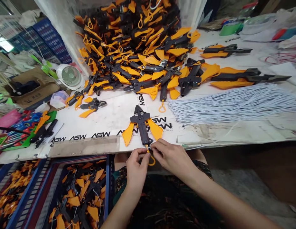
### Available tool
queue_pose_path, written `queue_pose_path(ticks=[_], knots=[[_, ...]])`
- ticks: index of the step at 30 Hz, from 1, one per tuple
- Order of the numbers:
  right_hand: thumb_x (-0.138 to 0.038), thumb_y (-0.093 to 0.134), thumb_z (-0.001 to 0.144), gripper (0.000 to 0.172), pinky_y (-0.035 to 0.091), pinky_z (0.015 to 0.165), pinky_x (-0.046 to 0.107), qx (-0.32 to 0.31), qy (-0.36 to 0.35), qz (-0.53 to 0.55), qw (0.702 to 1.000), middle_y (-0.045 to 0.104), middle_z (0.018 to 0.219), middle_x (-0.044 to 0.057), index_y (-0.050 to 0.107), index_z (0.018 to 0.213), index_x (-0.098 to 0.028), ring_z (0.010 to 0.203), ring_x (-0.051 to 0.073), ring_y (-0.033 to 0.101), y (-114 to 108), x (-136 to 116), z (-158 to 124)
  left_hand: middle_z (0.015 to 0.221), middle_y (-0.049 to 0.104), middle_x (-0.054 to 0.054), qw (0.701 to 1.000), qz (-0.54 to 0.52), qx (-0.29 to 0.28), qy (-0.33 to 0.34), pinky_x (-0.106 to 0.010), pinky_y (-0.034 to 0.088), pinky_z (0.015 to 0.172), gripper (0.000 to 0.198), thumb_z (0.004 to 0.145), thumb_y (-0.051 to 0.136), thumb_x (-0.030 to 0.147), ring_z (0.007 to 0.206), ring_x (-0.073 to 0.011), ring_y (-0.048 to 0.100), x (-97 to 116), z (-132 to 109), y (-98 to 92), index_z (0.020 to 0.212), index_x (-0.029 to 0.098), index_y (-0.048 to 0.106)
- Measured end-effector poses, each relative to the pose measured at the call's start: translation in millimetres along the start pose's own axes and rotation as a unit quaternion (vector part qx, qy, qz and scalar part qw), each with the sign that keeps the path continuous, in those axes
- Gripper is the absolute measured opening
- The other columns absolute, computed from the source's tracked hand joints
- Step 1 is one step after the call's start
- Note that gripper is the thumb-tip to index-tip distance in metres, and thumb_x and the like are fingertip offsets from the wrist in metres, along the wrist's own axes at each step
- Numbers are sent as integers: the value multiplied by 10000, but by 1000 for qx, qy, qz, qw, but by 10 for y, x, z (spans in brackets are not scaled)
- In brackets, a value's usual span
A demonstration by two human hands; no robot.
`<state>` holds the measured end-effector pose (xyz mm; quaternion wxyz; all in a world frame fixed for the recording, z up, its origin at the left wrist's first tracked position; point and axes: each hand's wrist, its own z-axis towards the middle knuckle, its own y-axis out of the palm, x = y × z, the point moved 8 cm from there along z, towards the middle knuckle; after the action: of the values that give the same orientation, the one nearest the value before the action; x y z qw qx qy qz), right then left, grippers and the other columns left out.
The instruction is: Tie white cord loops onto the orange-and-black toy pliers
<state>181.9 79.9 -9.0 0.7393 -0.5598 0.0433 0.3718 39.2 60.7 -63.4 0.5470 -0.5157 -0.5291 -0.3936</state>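
Observation:
A black toy plane (143,130) with orange wings lies on the table's front edge, its nose pointing away from me. An orange pull loop (151,161) hangs from its tail, over the edge. My left hand (137,163) pinches the stem of this loop between thumb and fingers. Close beside it, my right hand (170,156) is closed at the tail, its fingertips almost touching the left ones. A thin white cord (207,144) runs from under the right hand along the table edge; its end is hidden by the fingers.
A large heap of similar orange and black toys (129,47) fills the back. White cords (234,103) lie bundled at right. Below left stands a blue crate (107,187) of toys with strings. A small fan (70,76) and a green tray (52,117) are at left.

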Motion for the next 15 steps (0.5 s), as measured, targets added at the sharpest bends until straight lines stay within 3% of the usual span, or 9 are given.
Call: queue_pose_path(ticks=[5, 10, 15], knots=[[-197, 457, 950, 181, 419, 600, 240, -5, 30, 84, 996, 665, 869, 22, 637, 938, -197, 651, 138, 616, 35, 38, -38, 722, 722, -33, 996, -89, 2, -30, -223, 527, 631, 208, 751, 755, 309, 661, -146, 684, -44, -12, 29, 851, 156, 655], [-238, 451, 970, 188, 416, 584, 254, 12, 68, 56, 996, 662, 849, 37, 623, 912, -190, 642, 156, 616, 62, 41, -15, 676, 715, -22, 993, -113, 5, -35, -218, 528, 620, 223, 732, 776, 316, 628, -134, 674, -57, -6, 28, 832, 147, 668], [-225, 452, 987, 187, 453, 652, 261, -7, 43, 85, 995, 678, 885, 38, 632, 943, -201, 748, 177, 662, 104, 31, -22, 673, 719, -21, 991, -130, 3, -41, -223, 540, 634, 220, 734, 779, 310, 621, -130, 681, -114, 5, 22, 832, 145, 671]])
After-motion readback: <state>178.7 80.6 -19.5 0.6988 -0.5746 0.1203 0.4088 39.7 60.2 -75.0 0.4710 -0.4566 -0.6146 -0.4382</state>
